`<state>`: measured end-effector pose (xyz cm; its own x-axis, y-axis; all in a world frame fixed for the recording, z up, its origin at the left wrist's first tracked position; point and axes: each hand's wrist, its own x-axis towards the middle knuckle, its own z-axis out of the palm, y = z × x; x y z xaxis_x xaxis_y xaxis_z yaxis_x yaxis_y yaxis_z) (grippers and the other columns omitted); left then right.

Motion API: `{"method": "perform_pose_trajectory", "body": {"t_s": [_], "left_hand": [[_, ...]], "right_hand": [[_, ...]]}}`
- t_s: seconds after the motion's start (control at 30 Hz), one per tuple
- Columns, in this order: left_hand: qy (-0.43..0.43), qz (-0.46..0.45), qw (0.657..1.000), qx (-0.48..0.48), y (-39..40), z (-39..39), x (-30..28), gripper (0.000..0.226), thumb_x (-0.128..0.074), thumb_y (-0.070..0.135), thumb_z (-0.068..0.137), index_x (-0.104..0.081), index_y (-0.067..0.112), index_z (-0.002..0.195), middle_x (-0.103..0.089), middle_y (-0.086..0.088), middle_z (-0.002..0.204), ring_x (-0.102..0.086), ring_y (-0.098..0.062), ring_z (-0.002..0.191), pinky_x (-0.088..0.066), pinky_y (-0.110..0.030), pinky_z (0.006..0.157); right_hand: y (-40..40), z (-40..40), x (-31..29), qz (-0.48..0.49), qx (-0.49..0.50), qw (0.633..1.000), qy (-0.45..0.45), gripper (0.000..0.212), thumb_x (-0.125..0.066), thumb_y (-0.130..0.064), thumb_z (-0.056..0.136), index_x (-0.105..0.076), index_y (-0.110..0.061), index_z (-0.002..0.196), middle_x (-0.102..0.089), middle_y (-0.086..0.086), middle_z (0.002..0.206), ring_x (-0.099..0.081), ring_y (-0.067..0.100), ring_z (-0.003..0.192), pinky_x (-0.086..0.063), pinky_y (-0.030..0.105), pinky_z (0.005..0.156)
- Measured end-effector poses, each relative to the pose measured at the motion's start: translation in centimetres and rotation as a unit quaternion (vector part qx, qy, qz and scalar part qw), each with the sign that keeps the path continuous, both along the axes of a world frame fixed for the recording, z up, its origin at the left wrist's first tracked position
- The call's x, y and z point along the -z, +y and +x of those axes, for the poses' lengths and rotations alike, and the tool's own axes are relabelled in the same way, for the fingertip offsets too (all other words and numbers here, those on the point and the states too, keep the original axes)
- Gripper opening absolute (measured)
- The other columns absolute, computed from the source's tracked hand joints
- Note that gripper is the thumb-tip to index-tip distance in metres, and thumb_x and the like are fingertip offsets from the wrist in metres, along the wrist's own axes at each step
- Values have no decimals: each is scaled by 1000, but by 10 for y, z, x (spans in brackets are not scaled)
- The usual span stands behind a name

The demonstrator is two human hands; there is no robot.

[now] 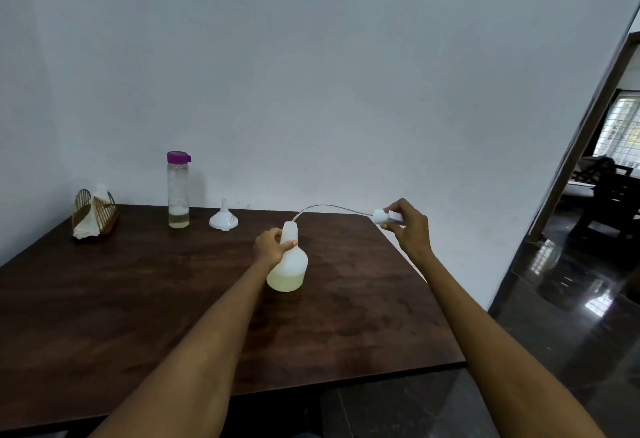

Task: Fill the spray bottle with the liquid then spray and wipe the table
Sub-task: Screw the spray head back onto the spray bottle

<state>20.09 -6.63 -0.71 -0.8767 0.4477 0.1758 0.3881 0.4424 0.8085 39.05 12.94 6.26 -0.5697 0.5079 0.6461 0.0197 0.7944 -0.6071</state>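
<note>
The bench (138, 299) has a dark wood-grain top with a smooth, faintly shiny finish. The spray bottle (289, 264) is milky, translucent plastic, matt, and its thin tube (329, 206) is clear plastic. The funnel (223, 219) is smooth white plastic. The tall bottle (178, 191) is clear with a glossy purple plastic cap. The napkin holder (93, 212) is wire, holding white paper napkins. The floor (571, 299) is dark and highly glossy.

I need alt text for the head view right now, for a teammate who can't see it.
A person's left hand grips the neck of a white spray bottle, partly filled with pale liquid, on a dark wooden table, while the right hand holds the spray head, its dip tube running into the bottle's mouth. Behind stand a purple-capped bottle, funnel and napkin holder.
</note>
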Motion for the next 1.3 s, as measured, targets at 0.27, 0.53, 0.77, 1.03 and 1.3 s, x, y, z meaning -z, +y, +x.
{"method": "perform_pose_trajectory", "body": {"t_s": [0.27, 0.53, 0.77, 1.03, 1.3], "left_hand": [[0, 0, 1000, -1, -1, 0, 0, 47, -67, 28, 87, -58, 3, 124, -61, -14, 126, -56, -28, 116, -45, -34, 94], [4, 16, 1000, 4, 0, 1, 3, 46, -65, 27, 88, -56, 4, 126, -60, -13, 127, -57, -27, 116, -47, -34, 94], [17, 34, 999, 13, -3, 2, 4, 42, -65, 27, 88, -59, 3, 121, -64, -14, 120, -60, -26, 109, -45, -27, 84], [21, 55, 998, 18, -1, -5, 15, 38, -67, 28, 86, -61, 5, 116, -65, -9, 116, -61, -21, 106, -42, -21, 79], [23, 69, 997, 25, -2, -6, 19, 38, -68, 27, 86, -61, 5, 115, -66, -10, 116, -61, -22, 105, -44, -20, 80]], "right_hand": [[-38, -38, -17, 102, -50, 989, -98, 14, -70, 3, 74, -61, 0, 85, -67, 14, 83, -57, 26, 77, -44, 33, 68], [-70, -85, -44, 169, -69, 963, -200, 17, -62, 2, 76, -62, -1, 93, -68, 17, 91, -61, 30, 86, -47, 37, 78], [-98, -131, -26, 242, -74, 905, -341, 27, -61, -7, 84, -62, -5, 111, -68, 12, 110, -61, 28, 103, -43, 34, 91], [-99, -158, -36, 228, -78, 874, -422, 10, -68, -3, 74, -68, -1, 84, -61, 13, 77, -48, 19, 69, -33, 20, 54], [-120, -176, -55, 223, -66, 832, -504, 22, -67, 3, 76, -56, -3, 59, -50, 5, 57, -49, 16, 54, -38, 19, 51]]}}
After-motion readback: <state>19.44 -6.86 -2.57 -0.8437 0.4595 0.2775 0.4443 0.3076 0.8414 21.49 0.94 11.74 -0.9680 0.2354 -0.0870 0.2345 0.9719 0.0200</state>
